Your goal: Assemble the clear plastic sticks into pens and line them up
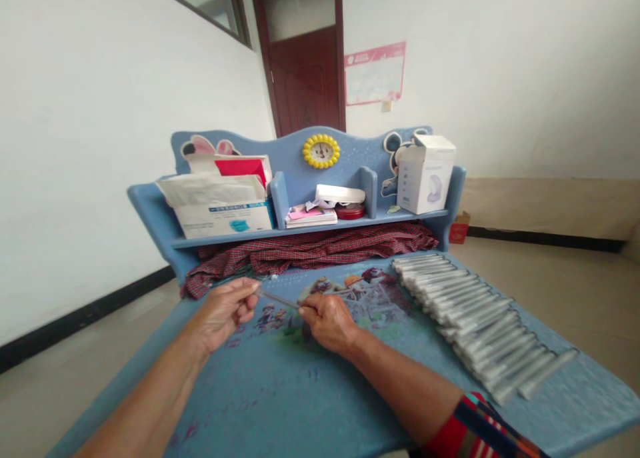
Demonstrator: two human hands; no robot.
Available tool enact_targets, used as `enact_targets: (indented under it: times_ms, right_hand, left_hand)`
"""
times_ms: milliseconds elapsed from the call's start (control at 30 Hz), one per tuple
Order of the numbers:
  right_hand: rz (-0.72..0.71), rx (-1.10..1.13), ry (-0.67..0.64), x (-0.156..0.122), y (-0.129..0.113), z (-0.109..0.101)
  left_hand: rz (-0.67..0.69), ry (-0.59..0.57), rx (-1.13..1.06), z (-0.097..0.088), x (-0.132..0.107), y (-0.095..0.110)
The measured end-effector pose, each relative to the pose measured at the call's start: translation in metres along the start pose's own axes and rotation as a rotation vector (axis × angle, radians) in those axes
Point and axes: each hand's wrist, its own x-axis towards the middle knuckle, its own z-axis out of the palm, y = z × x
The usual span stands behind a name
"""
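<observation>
A thin grey rod stretches between my two hands, a little above the blue desk. My left hand pinches its far left end between thumb and fingers, the other fingers curled. At its right end my right hand is closed with the fingertips on it. What kind of thing the rod is cannot be made out. To the right of my right hand lies a stacked pile of slim whitish-grey sticks with dark tips along the far side, somewhat blurred. One stick lies at the near end of the pile.
The blue desk has a raised back shelf bearing a mask box, booklets, a red round tin and a white carton. Checked cloth lies bunched beneath the shelf. A yellow flower-shaped clock is on the backboard.
</observation>
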Motion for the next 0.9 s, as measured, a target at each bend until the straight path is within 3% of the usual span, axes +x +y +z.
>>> enact_targets:
  times_ms: [433,633,900]
  right_hand:
    - [-0.016,0.031,0.007,-0.001,0.003,0.007]
    - [-0.02,0.001,-0.033,0.0,0.002,0.007]
    - [-0.081,-0.052,-0.057,-0.002,0.0,0.006]
  left_hand:
    - [0.036,0.023,0.076,0.005,-0.003,-0.001]
    - [0.034,0.106,0.119,0.005,0.001,-0.008]
    - [0.032,0.123,0.124,-0.006,0.003,-0.01]
